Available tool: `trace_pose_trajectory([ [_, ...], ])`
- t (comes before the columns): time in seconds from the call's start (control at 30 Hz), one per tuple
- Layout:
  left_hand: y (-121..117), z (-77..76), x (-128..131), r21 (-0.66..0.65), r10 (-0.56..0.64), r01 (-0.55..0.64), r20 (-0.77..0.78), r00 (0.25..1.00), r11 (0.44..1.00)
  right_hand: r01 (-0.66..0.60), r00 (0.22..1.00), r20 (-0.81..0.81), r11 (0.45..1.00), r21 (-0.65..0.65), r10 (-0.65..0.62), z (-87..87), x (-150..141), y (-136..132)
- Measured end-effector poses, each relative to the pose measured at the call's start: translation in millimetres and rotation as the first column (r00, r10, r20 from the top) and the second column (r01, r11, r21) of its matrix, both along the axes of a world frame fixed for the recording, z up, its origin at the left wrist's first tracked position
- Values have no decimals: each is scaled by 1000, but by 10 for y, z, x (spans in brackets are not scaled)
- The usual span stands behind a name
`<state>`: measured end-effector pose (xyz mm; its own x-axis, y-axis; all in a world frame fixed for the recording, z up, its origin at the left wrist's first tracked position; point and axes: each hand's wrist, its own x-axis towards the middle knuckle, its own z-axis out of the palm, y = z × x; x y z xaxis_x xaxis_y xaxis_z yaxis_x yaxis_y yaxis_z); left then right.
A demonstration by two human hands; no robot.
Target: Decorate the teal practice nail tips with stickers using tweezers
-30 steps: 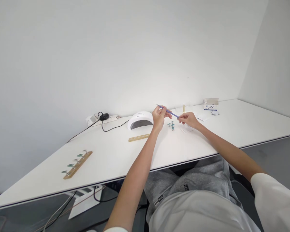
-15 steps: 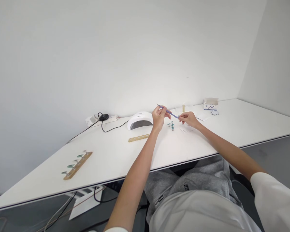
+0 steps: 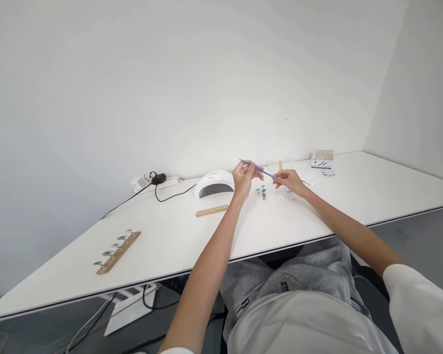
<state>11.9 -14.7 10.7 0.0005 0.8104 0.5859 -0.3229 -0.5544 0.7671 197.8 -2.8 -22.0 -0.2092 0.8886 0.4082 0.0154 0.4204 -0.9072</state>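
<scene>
White table, purple stick [image 3: 260,169] slanting rightward-down.

White table [image 3: 162,231], arched white lamp [image 3: 214,184], wooden strips, green pieces [image 3: 264,192], opened box [image 3: 322,159].

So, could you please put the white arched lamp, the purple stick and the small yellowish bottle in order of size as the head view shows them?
1. White arched lamp
2. Purple stick
3. Yellowish bottle

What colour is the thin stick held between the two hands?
Blue-purple; the head view shows the slim stick best.
</scene>
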Motion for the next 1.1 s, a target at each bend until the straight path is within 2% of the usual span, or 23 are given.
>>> trace_pose_trajectory([
  [0.3,15,-3,-22,38,5,-6,23,1000,999,-55,981,-189,997,-55,43,7,1,21],
  [0.57,63,-11,-57,2,18,-18,71,997,1000,-42,985,-172,998,-44,33,51,2,-20],
  [0.8,19,3,-19,6,-59,59,58,997,998,-34,984,-177,998,-50,24,41,-2,-15],
  [1.1,20,13,-25,29,-41,40,58,997,999,-35,982,-189,997,-62,23,29,5,6],
])
